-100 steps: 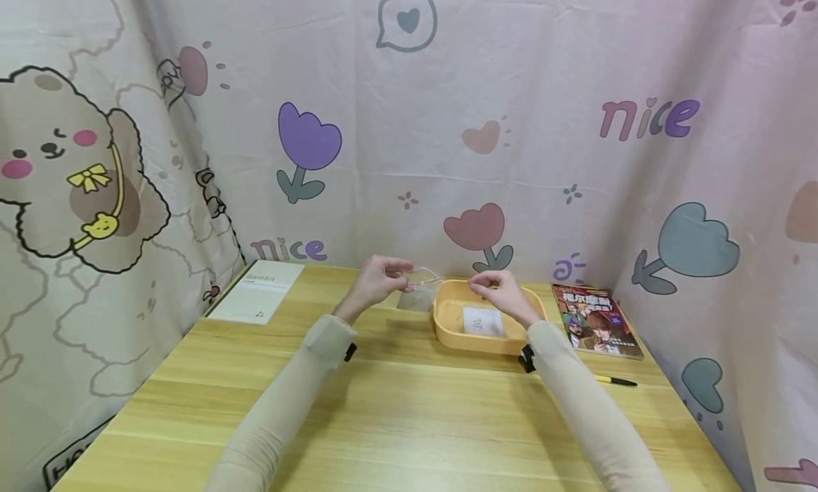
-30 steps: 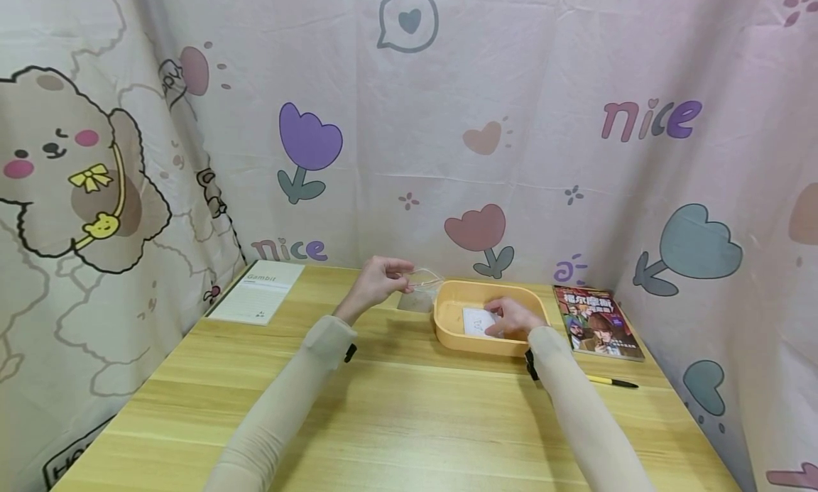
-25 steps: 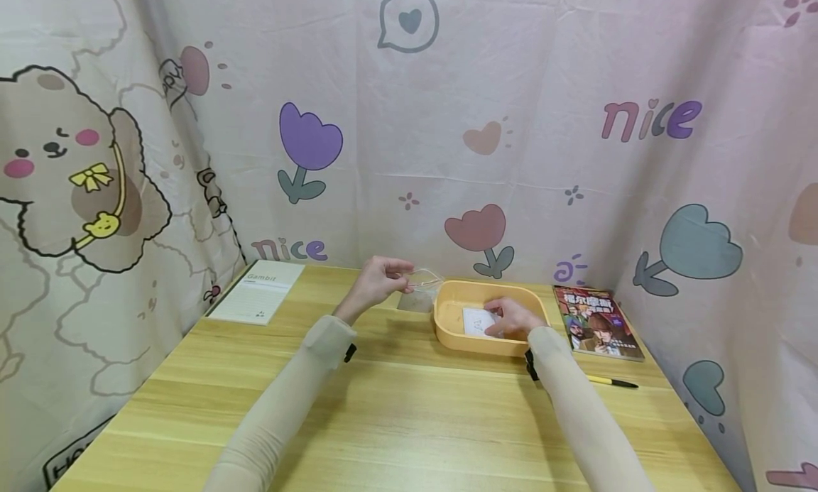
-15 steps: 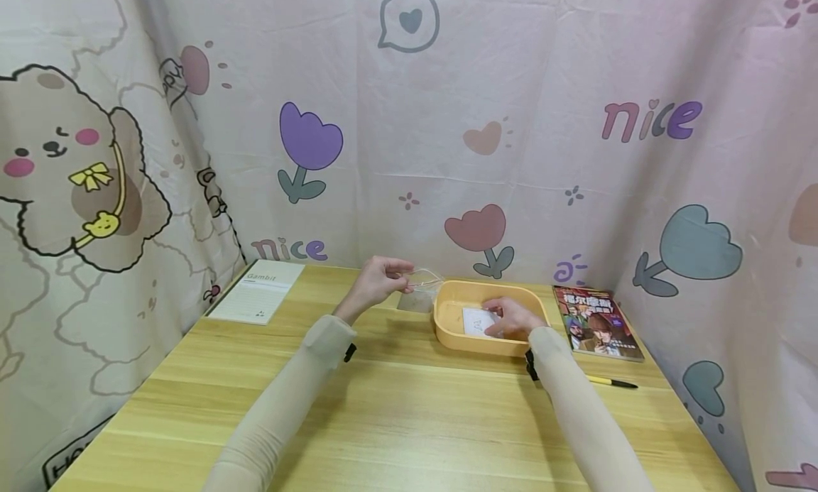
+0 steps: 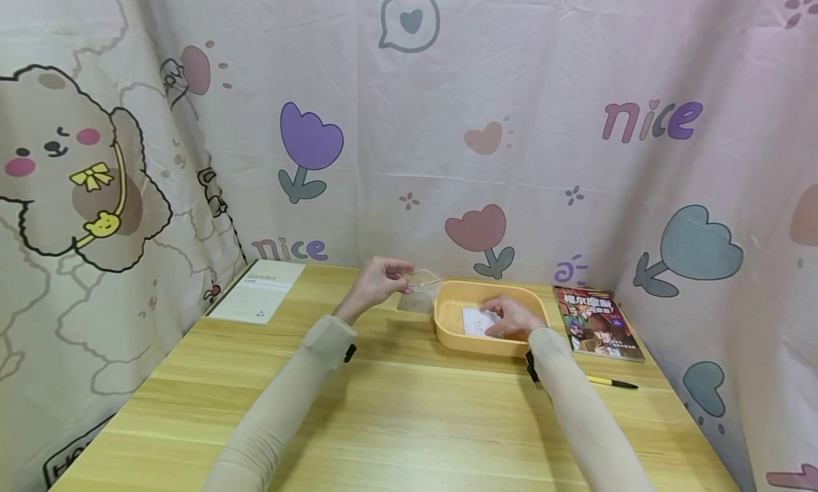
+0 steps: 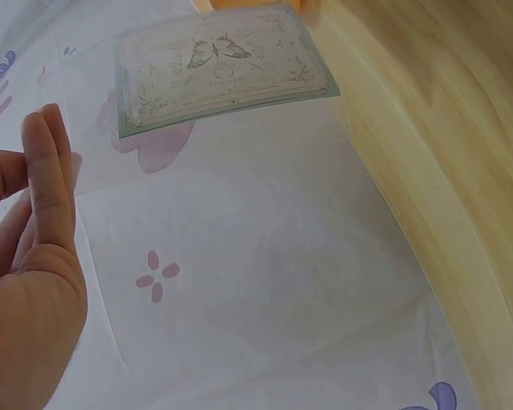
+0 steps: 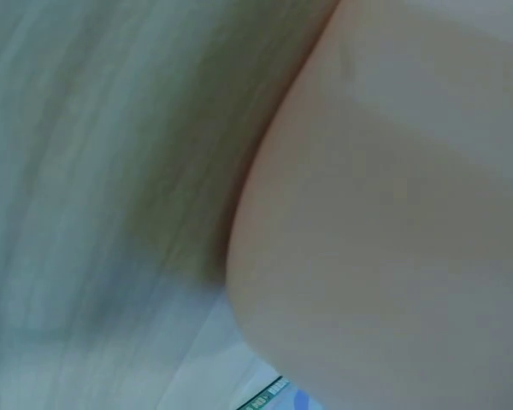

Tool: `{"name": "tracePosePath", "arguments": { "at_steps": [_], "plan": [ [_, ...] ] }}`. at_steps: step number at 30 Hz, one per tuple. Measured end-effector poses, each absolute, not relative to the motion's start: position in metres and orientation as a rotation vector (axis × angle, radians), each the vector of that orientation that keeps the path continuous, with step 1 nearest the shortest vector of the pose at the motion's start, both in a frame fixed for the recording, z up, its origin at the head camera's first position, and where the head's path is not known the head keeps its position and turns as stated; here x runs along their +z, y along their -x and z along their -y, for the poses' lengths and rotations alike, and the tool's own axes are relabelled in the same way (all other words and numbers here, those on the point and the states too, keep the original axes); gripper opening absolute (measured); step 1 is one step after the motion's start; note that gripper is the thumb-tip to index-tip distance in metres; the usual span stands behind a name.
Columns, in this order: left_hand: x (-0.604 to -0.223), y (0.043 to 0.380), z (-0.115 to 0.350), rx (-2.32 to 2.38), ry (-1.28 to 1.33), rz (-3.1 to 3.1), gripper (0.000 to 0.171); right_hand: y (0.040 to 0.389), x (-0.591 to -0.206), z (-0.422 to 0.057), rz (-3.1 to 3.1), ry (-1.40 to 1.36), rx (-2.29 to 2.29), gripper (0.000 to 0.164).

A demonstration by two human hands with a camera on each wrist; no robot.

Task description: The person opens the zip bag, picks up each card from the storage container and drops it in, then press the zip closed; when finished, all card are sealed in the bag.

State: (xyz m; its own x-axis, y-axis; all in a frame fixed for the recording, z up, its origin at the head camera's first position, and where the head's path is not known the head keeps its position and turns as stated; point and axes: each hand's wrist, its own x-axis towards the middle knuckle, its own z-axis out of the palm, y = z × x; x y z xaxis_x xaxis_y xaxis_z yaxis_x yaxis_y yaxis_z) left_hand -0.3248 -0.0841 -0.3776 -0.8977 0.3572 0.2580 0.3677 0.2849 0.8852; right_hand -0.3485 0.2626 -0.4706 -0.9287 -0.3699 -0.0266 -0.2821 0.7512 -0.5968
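Thumb and fingers of my left hand (image 5: 378, 282) pinch the mouth of a clear plastic bag (image 5: 424, 285), which gapes towards the right. In the left wrist view, the left hand (image 6: 36, 256) is beside the bag's printed panel (image 6: 227, 64), which shows a butterfly. My right hand (image 5: 513, 317) reaches down into a yellow-orange plastic bin (image 5: 450, 336). Its curled thumb and fingers span the edges of a white paper slip (image 5: 473, 321) with handwriting on it; part of the slip is hidden under the hand. The right wrist view is mostly filled by a large blurred pale surface.
On the wooden table (image 5: 383, 421) lie a white Gambit pad (image 5: 258, 293) at the back left and a comic-style magazine (image 5: 597, 321) right of the bin. A yellow and black pen (image 5: 613, 382) lies near the right forearm. A patterned curtain (image 5: 396, 123) hangs behind.
Since the earliest frame, my right hand has gone down into the bin onto the paper slip. Lately its fingers have shifted only slightly. The left hand keeps its place on the bag.
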Motion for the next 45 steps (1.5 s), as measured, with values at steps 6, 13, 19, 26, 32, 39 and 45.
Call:
{"name": "tracePosePath", "arguments": {
  "at_steps": [6, 13, 19, 26, 32, 39, 45],
  "plan": [
    [-0.3771, 0.3243, 0.0844, -1.731, 0.71, 2.506, 0.034, 0.3472, -0.4704, -0.2614, -2.829, 0.533, -0.92, 0.056],
    [-0.3765, 0.3244, 0.0846, -1.725, 0.708, 2.51, 0.035, 0.3457, -0.471, -0.2599, -2.846, 0.528, -0.925, 0.062],
    [-0.3771, 0.3248, 0.0854, -1.724, 0.715, 2.515, 0.036, 0.3483, -0.4714, -0.2589, -2.865, 0.605, -0.932, 0.064],
    [-0.3776, 0.3262, 0.0853, -1.721, 0.716, 2.518, 0.035, 0.3515, -0.4743, -0.2599, -2.777, 0.548, -1.127, 0.06],
    [-0.3777, 0.3282, 0.0855, -1.731, 0.717, 2.512, 0.035, 0.3499, -0.4739, -0.2623, -2.71, 0.488, -1.28, 0.055],
    [-0.3765, 0.3269, 0.0859, -1.723, 0.714, 2.518, 0.034, 0.3474, -0.4699, -0.2647, -2.639, 0.457, -1.395, 0.053],
    [-0.3761, 0.3257, 0.0865, -1.733, 0.708, 2.516, 0.034, 0.3436, -0.4653, -0.2645, -2.587, 0.416, -1.457, 0.054]
  ]
}}
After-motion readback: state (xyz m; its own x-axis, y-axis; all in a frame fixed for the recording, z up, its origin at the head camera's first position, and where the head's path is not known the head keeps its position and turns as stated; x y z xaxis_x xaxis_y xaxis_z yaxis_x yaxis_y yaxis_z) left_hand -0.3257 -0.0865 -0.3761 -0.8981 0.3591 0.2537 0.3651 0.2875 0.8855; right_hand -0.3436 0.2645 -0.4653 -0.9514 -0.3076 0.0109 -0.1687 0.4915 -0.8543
